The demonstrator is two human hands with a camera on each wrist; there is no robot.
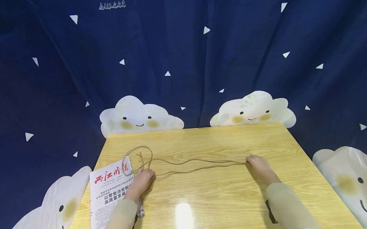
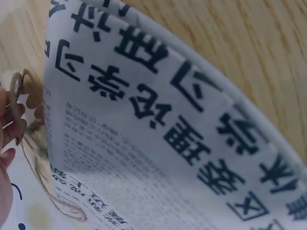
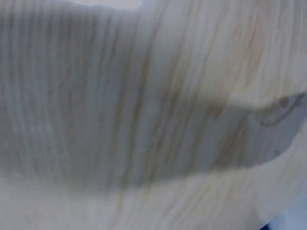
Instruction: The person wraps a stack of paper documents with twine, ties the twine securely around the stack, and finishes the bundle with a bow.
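A thin brown cord (image 1: pixel 193 159) stretches across the wooden table between both hands in two roughly parallel strands. My left hand (image 1: pixel 141 182) grips it at the left, over the newspaper's right edge, with a loose loop and a short frayed end beyond the fingers. In the left wrist view, bent fingers (image 2: pixel 15 128) hold a bunched part of the cord (image 2: pixel 17 84). At the right, my right hand (image 1: pixel 260 165) pinches the cord where the strands come together. The right wrist view is blurred and mostly shows tabletop and shadow.
A folded newspaper (image 1: pixel 105 193) with red and black print lies on the table's left side, partly under the left forearm. Behind the wooden table (image 1: pixel 217 204) hangs a dark blue curtain (image 1: pixel 181 54) with white triangles and smiling clouds.
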